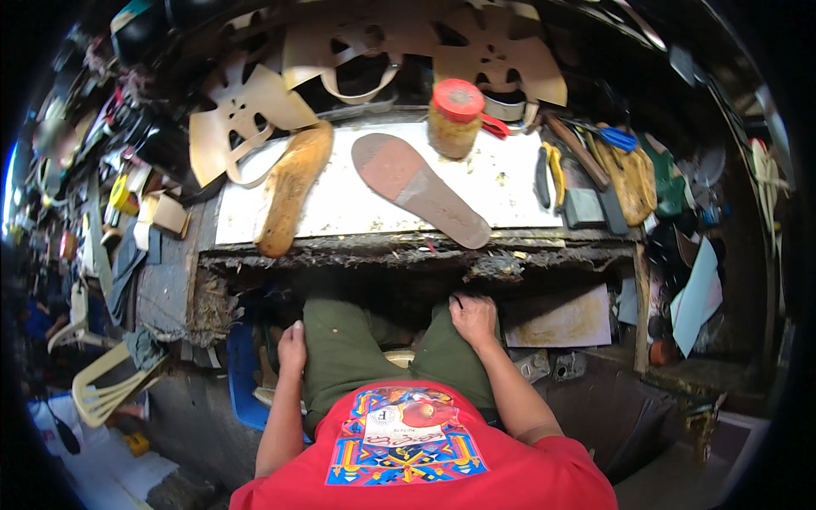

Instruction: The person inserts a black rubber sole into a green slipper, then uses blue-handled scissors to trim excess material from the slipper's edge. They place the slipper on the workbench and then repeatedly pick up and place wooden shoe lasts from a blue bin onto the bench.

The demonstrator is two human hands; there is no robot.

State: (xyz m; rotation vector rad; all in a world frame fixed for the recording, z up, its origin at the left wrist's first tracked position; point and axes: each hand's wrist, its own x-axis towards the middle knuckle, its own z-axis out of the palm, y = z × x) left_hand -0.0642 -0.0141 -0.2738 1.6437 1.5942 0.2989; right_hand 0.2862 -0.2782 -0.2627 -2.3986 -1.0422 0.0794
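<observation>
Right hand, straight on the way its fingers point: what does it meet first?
The right hand rests on the knee, fingers pointing up-picture toward the bench. First in line is probably the crusted dark front edge of the workbench, then the flat reddish-brown shoe sole. Depth is unclear.

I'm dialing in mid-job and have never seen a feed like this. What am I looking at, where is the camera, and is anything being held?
There is no machine here: a person works with bare hands. The single picture comes from a wide fisheye camera on their head, looking down, so straight edges bend near the rim. At the bottom you see their red shirt and green trousers. The left hand rests by the left thigh, and the right hand rests on the right knee. Neither holds anything. Ahead is a white board on a worn bench. On it lie a tan shoe last, a reddish-brown sole and a red-lidded jar. Pliers and other tools lie to the right, and cut leather pieces sit behind.
</observation>
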